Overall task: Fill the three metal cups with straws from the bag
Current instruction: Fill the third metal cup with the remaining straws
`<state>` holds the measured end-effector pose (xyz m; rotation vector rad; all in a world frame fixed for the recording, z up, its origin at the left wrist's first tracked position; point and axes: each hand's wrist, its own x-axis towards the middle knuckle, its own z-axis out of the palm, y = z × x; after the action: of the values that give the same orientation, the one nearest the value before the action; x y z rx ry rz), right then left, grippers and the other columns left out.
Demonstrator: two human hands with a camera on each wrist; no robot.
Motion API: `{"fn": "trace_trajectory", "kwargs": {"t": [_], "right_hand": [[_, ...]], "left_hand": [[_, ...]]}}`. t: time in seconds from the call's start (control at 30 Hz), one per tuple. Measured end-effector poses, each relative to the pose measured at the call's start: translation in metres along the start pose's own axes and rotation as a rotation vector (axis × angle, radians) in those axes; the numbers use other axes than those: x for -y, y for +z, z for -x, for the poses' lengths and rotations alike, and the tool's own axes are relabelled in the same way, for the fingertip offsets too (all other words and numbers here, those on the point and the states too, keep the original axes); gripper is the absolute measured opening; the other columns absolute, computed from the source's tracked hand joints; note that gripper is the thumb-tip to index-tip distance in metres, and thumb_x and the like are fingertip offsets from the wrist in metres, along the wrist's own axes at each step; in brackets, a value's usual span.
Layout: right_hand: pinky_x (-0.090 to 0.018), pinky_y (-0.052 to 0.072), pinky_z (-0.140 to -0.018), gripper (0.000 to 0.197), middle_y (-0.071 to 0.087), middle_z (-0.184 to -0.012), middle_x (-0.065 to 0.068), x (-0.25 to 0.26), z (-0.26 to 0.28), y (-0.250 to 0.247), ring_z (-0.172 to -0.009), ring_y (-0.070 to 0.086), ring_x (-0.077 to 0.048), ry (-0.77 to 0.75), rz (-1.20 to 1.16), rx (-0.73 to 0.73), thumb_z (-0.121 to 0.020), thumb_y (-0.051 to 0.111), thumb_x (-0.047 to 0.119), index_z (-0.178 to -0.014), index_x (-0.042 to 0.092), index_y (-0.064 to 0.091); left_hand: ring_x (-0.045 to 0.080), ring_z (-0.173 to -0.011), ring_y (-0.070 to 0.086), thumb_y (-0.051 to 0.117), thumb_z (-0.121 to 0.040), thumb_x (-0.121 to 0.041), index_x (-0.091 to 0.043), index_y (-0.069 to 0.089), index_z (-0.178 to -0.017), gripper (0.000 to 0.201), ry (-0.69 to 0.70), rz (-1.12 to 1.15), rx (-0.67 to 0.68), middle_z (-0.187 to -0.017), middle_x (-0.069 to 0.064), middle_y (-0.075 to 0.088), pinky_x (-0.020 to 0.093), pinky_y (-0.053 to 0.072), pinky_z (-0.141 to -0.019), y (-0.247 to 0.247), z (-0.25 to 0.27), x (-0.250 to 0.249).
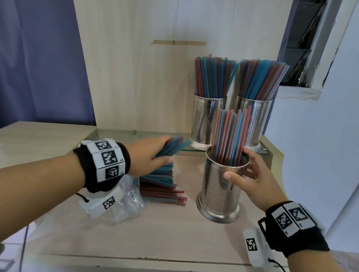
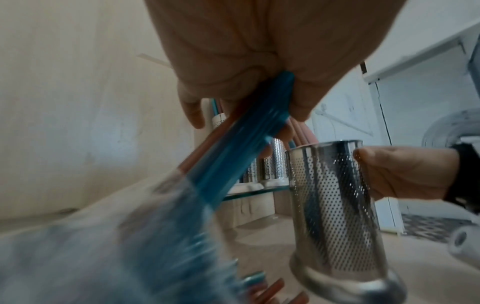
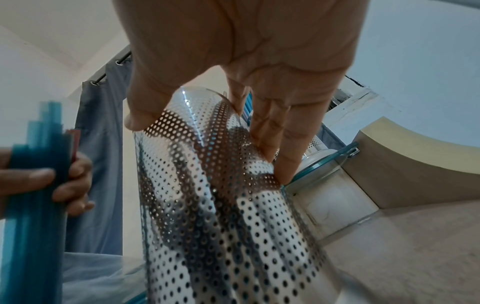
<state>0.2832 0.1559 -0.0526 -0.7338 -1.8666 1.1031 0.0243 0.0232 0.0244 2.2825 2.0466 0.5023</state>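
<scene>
Right hand (image 1: 255, 182), nearest the head camera: thumb and fingers curled round the upper wall of the near metal cup (image 1: 221, 190), which stands upright on the wooden tabletop (image 1: 164, 239); the right wrist view shows fingers (image 3: 275, 131) lying on its perforated side. Near cup: part-filled with red and blue straws (image 1: 231, 136) standing upright. Left hand (image 1: 148, 154): closed round a bundle of mostly blue straws (image 1: 173, 146), the bundle tilted and blurred, its lower end running toward the bag; in the left wrist view the bundle (image 2: 249, 144) passes between thumb and fingers. Clear plastic bag (image 1: 128, 201): lying flat on the tabletop left of the near cup, under the left wrist. Loose pile of straws (image 1: 162, 189): blue above, red below, lying at the bag's mouth, just beside the near cup's base. Two further metal cups, left rear (image 1: 206, 118) and right rear (image 1: 254, 121): standing side by side on a glass shelf (image 1: 117, 133) behind the near cup, against a wooden back panel (image 1: 149, 78), both packed full of upright straws. Blue curtain (image 1: 29, 44): hanging at left.
</scene>
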Motion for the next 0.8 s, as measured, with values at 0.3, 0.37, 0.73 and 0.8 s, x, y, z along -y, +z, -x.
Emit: {"fn": "trace_trajectory", "kwargs": {"t": [0.3,0.37,0.73,0.8], "right_hand": [[-0.037,0.044,-0.103,0.088,0.059,-0.128,0.003,0.000,0.001,-0.001,-0.119,0.057,-0.020,0.015,0.014,0.012,-0.059,0.081,0.045,-0.137,0.039,0.039],[-0.036,0.043,-0.103,0.092,0.057,-0.130,0.004,0.002,0.000,-0.002,-0.122,0.056,-0.020,0.029,0.038,0.038,-0.060,0.080,0.045,-0.140,0.037,0.035],[-0.023,0.047,-0.091,0.069,0.055,-0.117,0.012,0.097,0.029,0.054,-0.107,0.055,-0.005,-0.351,0.397,0.058,-0.073,0.069,0.060,-0.126,0.023,0.045],[-0.030,0.055,-0.079,0.057,0.063,-0.100,0.008,0.094,0.027,0.069,-0.090,0.062,-0.007,-0.264,0.306,0.142,-0.071,0.070,0.058,-0.112,0.021,0.054]], "left_hand": [[0.022,-0.087,0.061,0.050,-0.098,-0.027,-0.005,0.040,-0.128,0.038,0.019,0.149,-0.306,-0.096,0.006,0.061,0.041,0.051,-0.081,-0.029,-0.022,-0.028],[0.014,-0.083,0.061,0.050,-0.098,-0.025,-0.008,0.042,-0.124,0.032,0.079,0.220,-0.399,-0.088,-0.001,0.060,0.032,0.051,-0.078,-0.046,-0.022,-0.037],[0.007,-0.076,0.058,0.045,-0.096,-0.028,-0.012,0.057,-0.087,0.021,0.296,0.645,-0.400,-0.077,-0.003,0.061,0.019,0.045,-0.077,-0.046,0.003,-0.082],[0.011,-0.080,0.057,0.049,-0.090,-0.039,-0.017,0.063,-0.082,0.028,0.276,0.802,-0.344,-0.081,-0.005,0.059,0.029,0.048,-0.080,-0.035,0.006,-0.088]]}}
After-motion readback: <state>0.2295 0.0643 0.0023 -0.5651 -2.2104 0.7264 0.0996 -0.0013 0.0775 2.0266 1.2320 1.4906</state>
